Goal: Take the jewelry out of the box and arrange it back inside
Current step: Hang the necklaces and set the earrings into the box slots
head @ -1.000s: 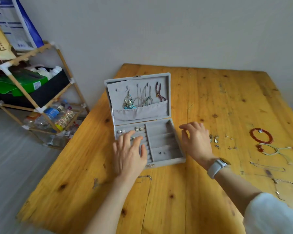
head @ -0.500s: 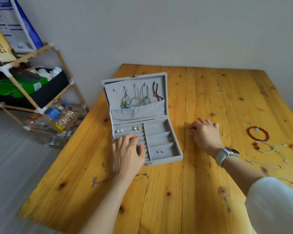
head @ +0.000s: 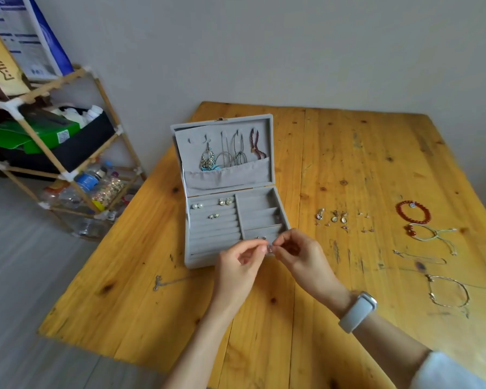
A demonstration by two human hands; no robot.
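The gray box (head: 230, 192) sits open on the table (head: 348, 164) so things can go back in. In front of it the left hand (head: 237, 269) and right hand (head: 300, 258) both pinch one tiny earring (head: 270, 249), maybe fixing its back. It is too small to see well. More earrings (head: 338, 217) wait beside.

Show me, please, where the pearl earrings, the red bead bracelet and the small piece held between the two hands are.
pearl earrings (head: 197, 206), head view, on the pair's middle.
red bead bracelet (head: 402, 216), head view, on its left arc of beads.
small piece (head: 270, 249), head view, on the bit visible between the fingertips.
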